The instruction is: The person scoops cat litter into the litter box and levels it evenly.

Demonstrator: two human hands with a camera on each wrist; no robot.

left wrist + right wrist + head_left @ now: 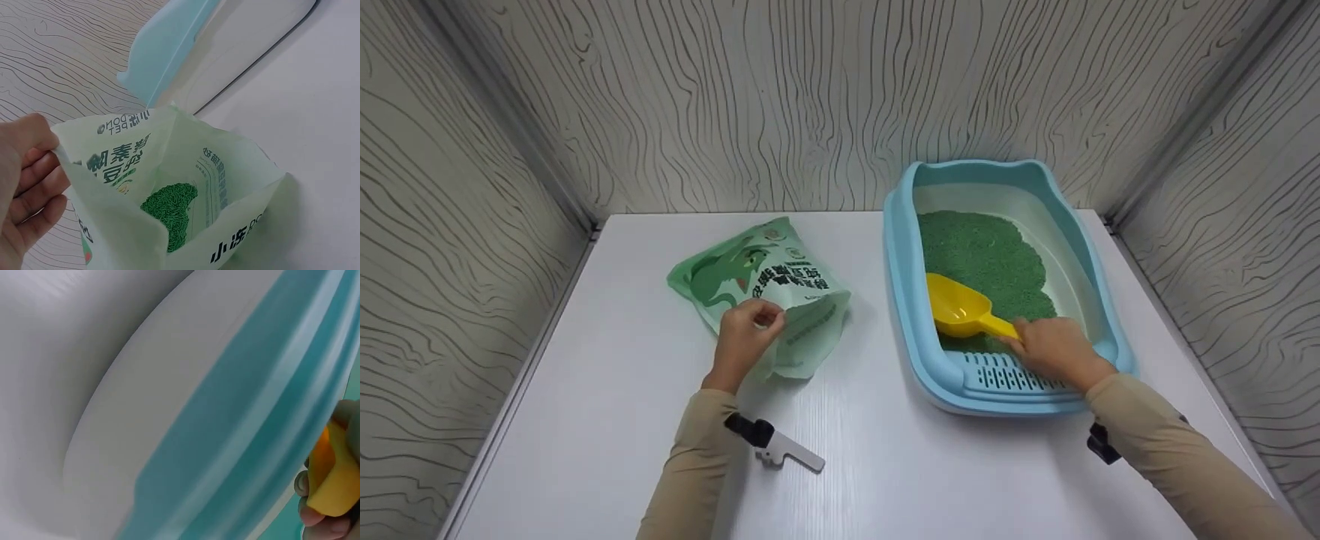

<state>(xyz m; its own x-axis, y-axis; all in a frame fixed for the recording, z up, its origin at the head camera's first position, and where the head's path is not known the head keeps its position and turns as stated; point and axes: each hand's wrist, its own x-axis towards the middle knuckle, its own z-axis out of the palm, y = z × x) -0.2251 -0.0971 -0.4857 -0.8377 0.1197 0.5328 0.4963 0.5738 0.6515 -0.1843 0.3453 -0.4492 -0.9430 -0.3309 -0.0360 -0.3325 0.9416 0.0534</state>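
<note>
My left hand [746, 334] pinches the rim of a light green cat litter bag [802, 330] lying on the table. The bag's mouth gapes, and green litter pellets [171, 214] show inside it in the left wrist view. My right hand [1054, 349] grips the handle of a yellow litter scoop [960, 307]. The scoop's bowl is low over the green litter [990, 255] near the left wall of a blue litter box [911, 300]. In the right wrist view, the fingers curl round the yellow handle [334, 486] beyond the box's rim.
A small grey-white tool [802, 454] lies on the white table [855, 480] beside my left wrist, partly hidden by a black strap mount [750, 430]. Pale wood-grain panels [810, 105] stand behind and on both sides. A slotted ledge [1005, 375] forms the box's near end.
</note>
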